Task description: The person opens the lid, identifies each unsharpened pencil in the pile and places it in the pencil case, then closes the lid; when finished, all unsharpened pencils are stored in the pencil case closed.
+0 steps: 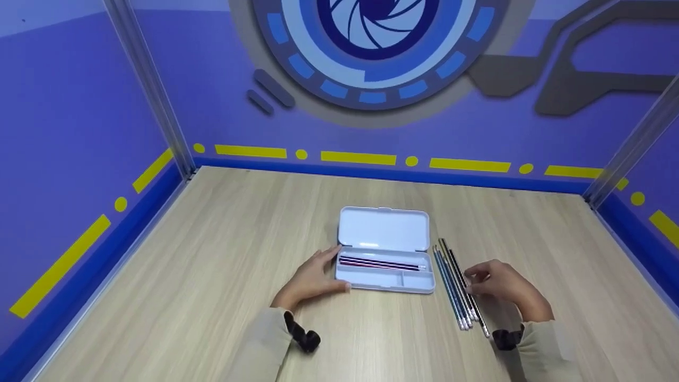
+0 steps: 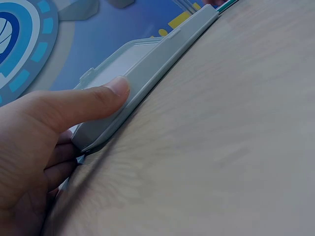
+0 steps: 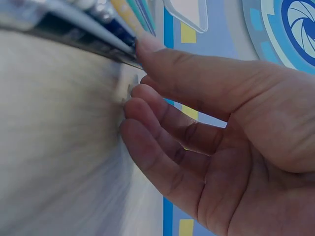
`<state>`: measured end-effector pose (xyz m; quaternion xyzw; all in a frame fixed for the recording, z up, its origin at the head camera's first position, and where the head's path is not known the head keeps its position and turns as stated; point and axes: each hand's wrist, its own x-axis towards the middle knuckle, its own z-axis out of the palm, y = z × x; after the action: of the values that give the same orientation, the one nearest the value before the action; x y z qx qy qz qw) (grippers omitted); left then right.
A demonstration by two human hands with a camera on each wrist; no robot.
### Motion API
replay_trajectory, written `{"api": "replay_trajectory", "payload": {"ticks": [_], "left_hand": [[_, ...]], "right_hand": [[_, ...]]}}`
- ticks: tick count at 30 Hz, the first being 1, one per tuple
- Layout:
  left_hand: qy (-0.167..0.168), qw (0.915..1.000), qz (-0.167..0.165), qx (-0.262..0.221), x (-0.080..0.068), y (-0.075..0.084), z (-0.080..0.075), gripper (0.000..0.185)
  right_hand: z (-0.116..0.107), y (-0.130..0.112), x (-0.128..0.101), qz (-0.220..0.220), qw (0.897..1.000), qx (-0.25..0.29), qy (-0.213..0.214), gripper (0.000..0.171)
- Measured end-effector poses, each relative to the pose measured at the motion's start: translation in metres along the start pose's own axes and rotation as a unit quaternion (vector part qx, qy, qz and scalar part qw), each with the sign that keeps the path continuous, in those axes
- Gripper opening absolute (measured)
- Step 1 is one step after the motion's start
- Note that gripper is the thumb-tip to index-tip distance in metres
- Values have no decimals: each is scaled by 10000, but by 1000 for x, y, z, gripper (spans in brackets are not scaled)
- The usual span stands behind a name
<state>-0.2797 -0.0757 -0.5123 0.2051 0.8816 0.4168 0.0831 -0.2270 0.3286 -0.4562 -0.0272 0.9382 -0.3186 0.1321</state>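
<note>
**Left hand clamped on the case, right hand at the pencils!**

And there you were, your left hand point(image 1: 313, 277) clamped around the near end of the white pencil case point(image 1: 382, 289), thumb along its front wall, the other fingers wrapped past the end. The lid point(image 1: 383, 229) stood open, just beyond those left fingertips. Inside, right of them, dark-and-red striped pencils point(image 1: 379, 263) lay lengthwise in the rear compartment, eraser ends pointing away from that hand. The front compartment, right beside your left thumb, showed its bare floor and a small divider farther along.

Over to your right hand point(image 1: 501, 284)! Its thumb and forefinger stood slightly apart, relaxed and bent, thumb tip touching the side of the loose pencil bundle point(image 1: 455, 289); the remaining fingers curved loosely behind. Right by those tips ran a black pencil point(image 1: 480, 319), its eraser end nearer you than your thumb. On the bundle's far side from your fingers lay blue pencils point(image 1: 448, 286). The whole bundle rested on the wood-grain table point(image 1: 371, 334), between your right fingertips and the case.
</note>
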Motion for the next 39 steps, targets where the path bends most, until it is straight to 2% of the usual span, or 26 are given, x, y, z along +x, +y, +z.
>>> {"api": "replay_trajectory", "payload": {"ticks": [11, 20, 30, 39], "left_hand": [[41, 10000, -5, -90, 0, 0, 0, 99], [34, 10000, -16, -75, 0, -1, 0, 99], [-21, 10000, -5, -44, -1, -3, 3, 99], [8, 9999, -110, -85, 0, 0, 2, 99]], "right_hand": [[4, -1, 0, 20, 9998, 164, 150, 39], [6, -2, 1, 105, 9991, 163, 370, 40], [11, 1, 0, 352, 9982, 147, 468, 38], [11, 2, -2, 96, 9977, 430, 515, 38]]}}
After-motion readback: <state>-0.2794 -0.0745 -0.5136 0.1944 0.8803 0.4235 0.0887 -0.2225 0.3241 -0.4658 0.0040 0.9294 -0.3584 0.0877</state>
